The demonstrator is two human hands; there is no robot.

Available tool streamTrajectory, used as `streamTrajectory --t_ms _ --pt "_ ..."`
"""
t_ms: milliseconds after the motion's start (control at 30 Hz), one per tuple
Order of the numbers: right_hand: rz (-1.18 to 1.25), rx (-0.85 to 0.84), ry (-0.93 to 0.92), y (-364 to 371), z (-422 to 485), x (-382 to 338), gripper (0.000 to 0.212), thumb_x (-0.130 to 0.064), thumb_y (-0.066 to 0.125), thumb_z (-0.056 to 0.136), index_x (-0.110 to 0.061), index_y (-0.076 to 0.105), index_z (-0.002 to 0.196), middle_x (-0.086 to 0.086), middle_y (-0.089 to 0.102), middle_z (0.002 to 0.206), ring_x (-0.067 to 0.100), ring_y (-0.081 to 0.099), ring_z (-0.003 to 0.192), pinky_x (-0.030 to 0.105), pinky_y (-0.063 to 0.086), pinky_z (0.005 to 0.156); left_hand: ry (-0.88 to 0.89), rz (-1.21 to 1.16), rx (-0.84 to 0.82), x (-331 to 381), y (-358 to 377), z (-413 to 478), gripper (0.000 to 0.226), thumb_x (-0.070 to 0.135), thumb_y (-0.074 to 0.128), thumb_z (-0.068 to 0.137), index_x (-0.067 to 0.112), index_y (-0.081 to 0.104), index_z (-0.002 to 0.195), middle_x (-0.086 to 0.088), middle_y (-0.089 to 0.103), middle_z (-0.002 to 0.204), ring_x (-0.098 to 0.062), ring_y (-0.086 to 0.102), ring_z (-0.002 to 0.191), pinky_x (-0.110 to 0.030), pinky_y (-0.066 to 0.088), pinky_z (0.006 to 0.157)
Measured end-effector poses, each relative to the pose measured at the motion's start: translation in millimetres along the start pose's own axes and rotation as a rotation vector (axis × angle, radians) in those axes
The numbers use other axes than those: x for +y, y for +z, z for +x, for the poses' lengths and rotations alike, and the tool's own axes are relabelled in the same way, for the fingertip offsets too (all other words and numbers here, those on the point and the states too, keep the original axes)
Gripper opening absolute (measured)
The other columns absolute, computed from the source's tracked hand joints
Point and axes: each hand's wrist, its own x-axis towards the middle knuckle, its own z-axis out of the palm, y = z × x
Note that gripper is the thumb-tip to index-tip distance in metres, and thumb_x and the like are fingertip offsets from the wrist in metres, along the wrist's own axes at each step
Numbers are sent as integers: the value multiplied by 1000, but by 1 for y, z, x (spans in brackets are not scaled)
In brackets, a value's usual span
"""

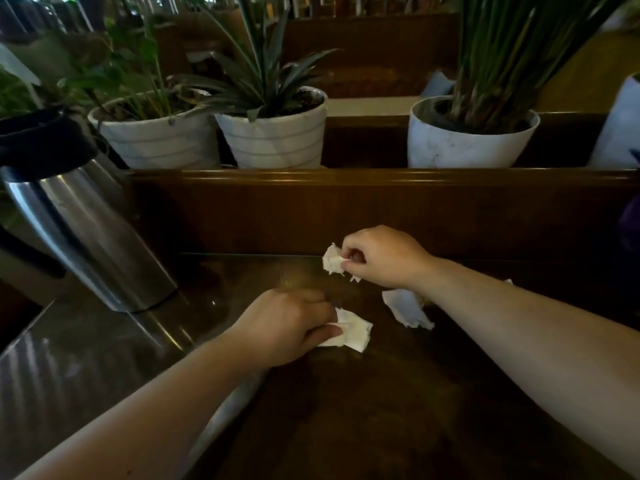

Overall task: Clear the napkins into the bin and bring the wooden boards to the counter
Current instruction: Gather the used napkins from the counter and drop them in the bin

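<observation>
Right hand (381, 256) pinches crumpled napkin (333, 259), lifted off table (381, 410). Left hand (291, 323) clamps flat napkin (355, 329) against tabletop. Loose third napkin (407, 311) lies just under right wrist — right hand nearer.

Glossy dark wooden table (346, 410), crumpled white paper napkins (408, 313), shiny brushed-metal jug (90, 244).
</observation>
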Motion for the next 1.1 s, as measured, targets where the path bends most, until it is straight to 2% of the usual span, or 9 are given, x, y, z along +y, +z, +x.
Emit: streamTrajectory --t_ms 100,200,267,467,533,667,767,900,1100 --pt "-13 39 66 -15 -22 17 5 -33 59 91 -30 61 88 -8 63 83 8 58 74 29 50 62 26 -21 -40 5 4 17 35 45 39 91 24 63 106 2 65 98 -13 62 82 -31 51 62" --pt "-14 64 124 -25 -45 32 7 -36 60 89 -29 63 88 -11 63 79 5 59 73 32 53 64 -131 4 -258 6 15 30 49 49 44 90 30 37 135 2 53 129 -16 55 108 -38 50 84" --pt "-18 69 150 -29 -59 37 7 -36 62 89 -30 65 88 -12 63 79 4 59 73 32 54 65 -164 44 -343 4 22 35 55 52 43 90 31 29 139 1 48 135 -16 52 110 -38 49 87" --pt "-19 -60 204 -21 -83 40 3 -38 61 90 -35 60 91 -11 64 88 3 59 80 27 52 68 -131 102 -315 2 22 42 34 50 39 92 30 49 118 3 56 112 -13 54 94 -36 51 78" --pt "-37 -164 219 -14 -83 39 14 -39 58 92 -31 62 102 -10 63 95 7 59 86 31 53 74 -144 98 -254 2 19 44 32 49 39 93 28 51 114 4 57 107 -12 55 89 -33 50 73" --pt "-93 -297 164 0 -84 35 31 -48 59 88 -27 57 112 -12 53 94 9 52 84 30 46 69 -141 95 -107 6 11 44 21 48 43 93 29 50 96 14 41 78 -4 43 67 -24 32 55" --pt "-105 -257 109 9 -87 35 18 -43 59 90 -29 57 102 -11 51 91 10 51 82 28 39 64 -147 60 -63 11 5 48 14 47 44 92 37 37 86 19 30 68 0 35 58 -19 24 51" --pt "-117 -172 116 4 -99 43 10 -39 55 93 -30 56 93 -10 56 88 10 53 80 29 43 66 -141 21 1 17 7 58 21 47 45 91 29 53 96 19 36 68 4 37 58 -18 25 51" --pt "-142 -21 244 -37 -143 89 13 -43 56 91 -31 57 85 -10 56 83 6 53 73 26 45 59 -82 -57 58 34 14 82 41 57 37 87 26 58 103 9 59 83 -4 51 64 -28 46 54"
